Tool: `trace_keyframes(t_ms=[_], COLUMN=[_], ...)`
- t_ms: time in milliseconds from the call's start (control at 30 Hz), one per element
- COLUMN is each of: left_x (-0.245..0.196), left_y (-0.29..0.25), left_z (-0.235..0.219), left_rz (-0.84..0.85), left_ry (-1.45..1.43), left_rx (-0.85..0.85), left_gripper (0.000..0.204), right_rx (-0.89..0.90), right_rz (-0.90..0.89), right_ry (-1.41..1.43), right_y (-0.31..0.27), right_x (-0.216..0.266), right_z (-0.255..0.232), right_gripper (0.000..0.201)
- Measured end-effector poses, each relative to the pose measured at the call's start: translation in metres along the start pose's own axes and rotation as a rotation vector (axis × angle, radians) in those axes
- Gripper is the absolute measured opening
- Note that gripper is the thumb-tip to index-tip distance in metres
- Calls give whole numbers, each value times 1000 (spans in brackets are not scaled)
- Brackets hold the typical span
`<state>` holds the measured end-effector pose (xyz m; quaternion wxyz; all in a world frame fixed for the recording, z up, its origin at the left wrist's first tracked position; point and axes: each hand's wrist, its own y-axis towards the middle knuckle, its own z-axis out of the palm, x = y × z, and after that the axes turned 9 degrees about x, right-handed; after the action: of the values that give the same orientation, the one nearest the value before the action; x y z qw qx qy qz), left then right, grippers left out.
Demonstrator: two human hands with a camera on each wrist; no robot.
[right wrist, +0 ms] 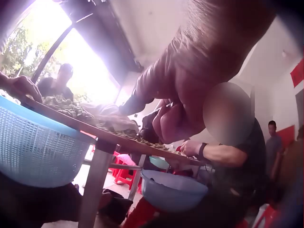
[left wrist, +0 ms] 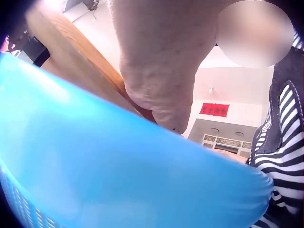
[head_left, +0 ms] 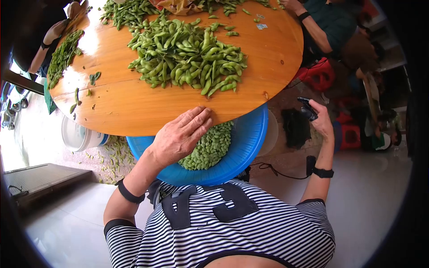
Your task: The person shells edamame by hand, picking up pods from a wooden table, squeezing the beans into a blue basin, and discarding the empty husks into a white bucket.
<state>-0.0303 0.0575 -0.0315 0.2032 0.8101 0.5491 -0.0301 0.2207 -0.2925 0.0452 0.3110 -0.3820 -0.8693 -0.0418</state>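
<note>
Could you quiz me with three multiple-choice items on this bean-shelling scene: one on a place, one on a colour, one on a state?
1. Where does the left hand rest?
A. on the table edge above the basket
B. inside the white bucket
C. on the person's knee

2. What colour is the basket holding the shelled beans?
A. red
B. blue
C. white

3. What is the right hand doing?
A. lying flat on the table
B. scooping pods
C. raised off to the side, holding a small dark object

Answers: 1 A, its fingers lie straight on the wooden table; 2 B, the rim is plainly blue; 3 C, the fingers curl round the object away from the table.
</note>
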Motion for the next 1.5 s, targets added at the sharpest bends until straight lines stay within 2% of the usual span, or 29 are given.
trace_keyframes(t_ms=[67,133,200,300,333,367,433,467,533,600,667,733,800,900,933,1000,1067,1133,1200,1267,1367,1433,1467,1500], left_x=[-2,-3,-4,-15,-18,-22,-25,-20,-5,11,13,9,9,11,11,5,5,7,7,7,9,7,7,7], left_y=[-1,-5,-10,-24,-22,-20,-6,5,28,50,63,68,68,61,59,55,54,53,51,51,52,51,50,50], left_z=[1,-2,-4,-6,-10,-16,-27,-27,-28,-13,-4,0,0,-5,-7,-12,-8,-6,-5,-4,-5,-14,-12,-10], left_rz=[-12,-4,7,20,20,-22,-160,-167,-378,-443,-502,-570,-565,-522,-516,-610,-574,-543,-435,-441,-453,-544,-543,-635], left_ry=[18,-4,-20,-279,-272,-303,-302,-298,-253,-183,-115,-39,-36,-342,-342,-528,-453,-376,-185,-179,-216,-719,-719,-989], left_rx=[-44,-62,-82,-113,-108,-151,-272,-273,-283,-252,-217,-209,-239,-363,-361,-305,-315,-326,-245,-203,-284,-325,-325,-291], left_gripper=[43,41,39,32,32,31,27,27,17,12,9,8,8,13,13,18,19,21,20,18,18,16,16,15], right_rx=[-35,19,30,25,9,-5,11,22,38,-71,-78,-15,-29,-87,-51,-16,52,38,-72,-64,-51,55,54,95], right_rz=[-13,70,-35,-116,-189,-260,-244,-227,-204,-274,-278,-160,-132,-140,-133,-127,-117,-136,-113,-144,-210,-208,-209,-201], right_ry=[59,537,477,560,552,542,552,556,590,628,631,631,672,797,815,829,767,791,957,948,877,1125,1125,1198], right_y=[-4,-4,1,15,22,28,38,43,52,57,57,55,55,54,55,57,60,65,66,64,62,59,57,55], right_x=[6,6,30,69,80,87,96,100,109,126,126,126,123,132,134,140,144,141,145,137,132,131,135,144], right_z=[19,40,56,79,85,90,96,98,107,116,121,125,135,140,140,140,141,145,148,150,150,152,151,148], right_gripper=[26,28,32,30,29,28,30,31,35,36,36,37,37,34,33,32,33,33,31,31,32,31,31,31])
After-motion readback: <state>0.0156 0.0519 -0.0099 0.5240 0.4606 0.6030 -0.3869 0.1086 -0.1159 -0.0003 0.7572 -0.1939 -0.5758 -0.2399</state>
